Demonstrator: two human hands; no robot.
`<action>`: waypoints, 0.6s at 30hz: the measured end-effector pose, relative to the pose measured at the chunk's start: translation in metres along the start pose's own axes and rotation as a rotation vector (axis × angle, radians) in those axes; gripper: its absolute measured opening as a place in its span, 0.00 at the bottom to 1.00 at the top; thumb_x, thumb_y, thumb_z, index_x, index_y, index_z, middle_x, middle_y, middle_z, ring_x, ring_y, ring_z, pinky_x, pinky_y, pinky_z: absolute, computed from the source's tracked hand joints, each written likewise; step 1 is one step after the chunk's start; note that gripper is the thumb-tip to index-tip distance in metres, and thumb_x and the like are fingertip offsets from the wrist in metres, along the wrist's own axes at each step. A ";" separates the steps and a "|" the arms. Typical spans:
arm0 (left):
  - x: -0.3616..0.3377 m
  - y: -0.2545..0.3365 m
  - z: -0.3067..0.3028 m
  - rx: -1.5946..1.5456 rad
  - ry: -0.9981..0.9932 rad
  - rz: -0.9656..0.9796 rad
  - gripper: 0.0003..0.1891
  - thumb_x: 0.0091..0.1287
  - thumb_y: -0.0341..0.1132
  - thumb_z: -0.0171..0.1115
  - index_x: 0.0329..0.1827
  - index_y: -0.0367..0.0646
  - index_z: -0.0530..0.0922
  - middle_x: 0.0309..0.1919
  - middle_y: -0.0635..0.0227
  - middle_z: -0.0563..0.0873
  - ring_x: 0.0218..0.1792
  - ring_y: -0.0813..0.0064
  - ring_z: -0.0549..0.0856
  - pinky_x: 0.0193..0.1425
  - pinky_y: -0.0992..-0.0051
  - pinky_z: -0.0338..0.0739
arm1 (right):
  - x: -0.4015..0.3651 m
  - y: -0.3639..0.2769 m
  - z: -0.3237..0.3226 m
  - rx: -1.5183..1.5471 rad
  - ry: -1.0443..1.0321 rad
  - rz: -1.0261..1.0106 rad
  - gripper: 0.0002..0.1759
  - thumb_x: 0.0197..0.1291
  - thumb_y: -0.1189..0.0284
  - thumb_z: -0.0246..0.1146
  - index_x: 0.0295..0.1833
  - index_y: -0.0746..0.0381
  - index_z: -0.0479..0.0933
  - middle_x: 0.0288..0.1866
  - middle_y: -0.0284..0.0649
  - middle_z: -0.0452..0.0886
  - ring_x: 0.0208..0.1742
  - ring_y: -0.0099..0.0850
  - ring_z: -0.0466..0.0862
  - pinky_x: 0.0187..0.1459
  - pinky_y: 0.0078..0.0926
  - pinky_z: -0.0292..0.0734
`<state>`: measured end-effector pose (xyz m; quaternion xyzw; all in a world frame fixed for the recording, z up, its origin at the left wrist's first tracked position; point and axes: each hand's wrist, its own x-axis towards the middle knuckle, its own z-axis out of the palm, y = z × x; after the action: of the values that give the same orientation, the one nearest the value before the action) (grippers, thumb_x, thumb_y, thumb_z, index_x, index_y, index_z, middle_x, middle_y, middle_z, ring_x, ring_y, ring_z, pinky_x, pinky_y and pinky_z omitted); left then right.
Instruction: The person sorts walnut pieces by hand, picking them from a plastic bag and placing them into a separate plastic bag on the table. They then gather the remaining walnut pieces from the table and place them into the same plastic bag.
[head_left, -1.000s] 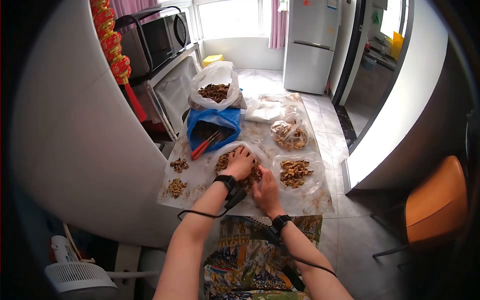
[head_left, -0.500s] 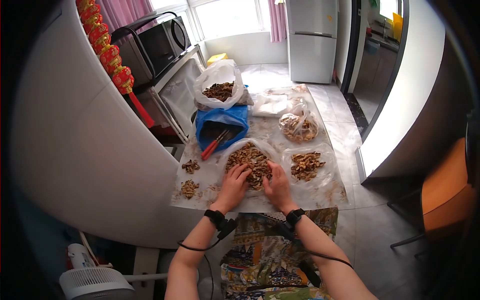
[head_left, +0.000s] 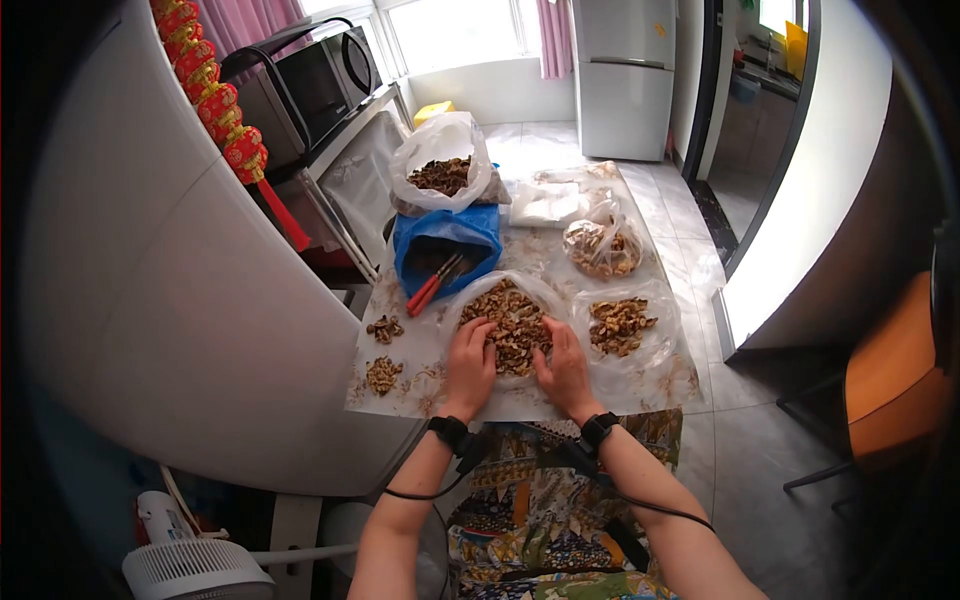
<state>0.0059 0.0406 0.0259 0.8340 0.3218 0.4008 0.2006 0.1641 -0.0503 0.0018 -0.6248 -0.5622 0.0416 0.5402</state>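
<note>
A heap of walnut pieces [head_left: 512,322] lies in an open clear plastic bag near the table's front edge. My left hand [head_left: 470,368] rests at the heap's left side, its fingers slightly apart and touching the pieces. On the right side of the same heap, my right hand [head_left: 564,370] has its fingers spread, with nothing visible in its grasp. Right of it, more walnut pieces [head_left: 620,326] lie on clear plastic. Two small piles, a darker one [head_left: 384,329] and a paler one [head_left: 383,375], sit at the left. Red-handled pliers [head_left: 434,286] rest on the blue bag [head_left: 448,240].
Behind the blue bag stands a white bag of dark pieces [head_left: 440,177]. A tied clear bag of walnuts [head_left: 604,247] and folded white plastic [head_left: 550,203] are at the back right of the table [head_left: 400,400]. An orange chair [head_left: 890,370] stands at right.
My left hand has shifted slightly back from the middle of the heap to its left edge. My right hand still touches the right side. The view has moved slightly.
</note>
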 end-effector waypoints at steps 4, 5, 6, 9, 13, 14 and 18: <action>0.009 -0.011 0.013 0.134 -0.005 0.057 0.15 0.67 0.25 0.61 0.56 0.40 0.83 0.58 0.55 0.82 0.63 0.50 0.78 0.70 0.55 0.72 | 0.000 0.002 0.001 -0.003 0.000 -0.004 0.30 0.60 0.81 0.63 0.70 0.68 0.67 0.61 0.57 0.76 0.64 0.56 0.76 0.66 0.45 0.74; 0.012 -0.014 0.015 0.159 -0.026 0.077 0.14 0.67 0.26 0.62 0.55 0.40 0.84 0.57 0.56 0.83 0.63 0.51 0.78 0.70 0.55 0.71 | 0.000 0.002 0.001 -0.006 -0.002 -0.006 0.30 0.60 0.81 0.63 0.70 0.68 0.67 0.61 0.57 0.76 0.64 0.56 0.76 0.66 0.45 0.74; 0.014 -0.018 0.017 0.183 -0.047 0.097 0.13 0.66 0.26 0.63 0.53 0.40 0.85 0.56 0.56 0.83 0.63 0.51 0.78 0.70 0.55 0.71 | 0.000 0.002 0.000 -0.006 -0.007 -0.004 0.30 0.61 0.81 0.63 0.70 0.68 0.67 0.61 0.57 0.76 0.64 0.56 0.76 0.65 0.45 0.74; 0.017 -0.022 0.020 0.211 -0.083 0.102 0.11 0.66 0.28 0.64 0.50 0.40 0.87 0.54 0.58 0.83 0.61 0.53 0.78 0.68 0.56 0.72 | 0.001 0.000 -0.002 -0.006 -0.014 0.000 0.30 0.61 0.80 0.63 0.70 0.68 0.67 0.61 0.56 0.76 0.64 0.56 0.76 0.65 0.45 0.74; 0.020 -0.022 0.019 0.210 -0.092 0.084 0.10 0.65 0.28 0.65 0.47 0.40 0.88 0.51 0.60 0.84 0.58 0.55 0.80 0.63 0.55 0.74 | 0.001 0.000 -0.001 -0.009 -0.009 0.000 0.30 0.61 0.80 0.63 0.70 0.68 0.67 0.61 0.56 0.76 0.64 0.55 0.76 0.65 0.45 0.74; 0.020 -0.021 0.019 0.202 -0.090 0.088 0.10 0.64 0.28 0.66 0.47 0.40 0.88 0.50 0.60 0.85 0.56 0.55 0.81 0.62 0.56 0.74 | 0.001 0.000 -0.001 -0.011 -0.007 -0.002 0.30 0.61 0.80 0.63 0.70 0.68 0.67 0.61 0.56 0.76 0.64 0.55 0.76 0.65 0.45 0.74; 0.022 -0.013 0.015 0.163 -0.074 0.108 0.09 0.63 0.27 0.66 0.46 0.39 0.87 0.49 0.61 0.85 0.50 0.56 0.85 0.58 0.57 0.77 | 0.000 0.000 -0.001 -0.004 -0.011 0.001 0.31 0.61 0.80 0.64 0.70 0.68 0.67 0.61 0.56 0.76 0.64 0.55 0.76 0.65 0.44 0.74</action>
<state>0.0231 0.0641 0.0206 0.8778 0.3003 0.3527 0.1218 0.1650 -0.0503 0.0022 -0.6259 -0.5651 0.0439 0.5358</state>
